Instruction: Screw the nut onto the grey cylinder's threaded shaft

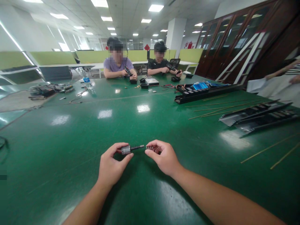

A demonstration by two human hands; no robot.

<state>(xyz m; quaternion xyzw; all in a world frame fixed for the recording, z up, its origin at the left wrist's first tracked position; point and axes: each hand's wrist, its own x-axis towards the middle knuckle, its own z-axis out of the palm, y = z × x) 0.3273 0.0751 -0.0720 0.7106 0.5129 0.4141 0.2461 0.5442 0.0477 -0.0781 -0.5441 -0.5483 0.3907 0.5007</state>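
Note:
Just above the green tabletop, my left hand [112,165] is closed on a short silver-grey metal cylinder with a thin dark shaft [126,150]. The cylinder lies between my thumb and fingers, and its shaft points right. At the shaft's tip, a narrow gap away, my right hand [164,156] pinches a small ribbed metal piece [149,147]. Its fingers hide much of that piece, and its exact kind cannot be made out.
Two people sit across the green table [77,137], each holding a dark drill-like tool [128,71]. A water bottle [86,79] stands at the far left. Black metal channels [257,114] and thin brass-coloured rods [262,151] lie on the right. A ladder [248,56] leans behind.

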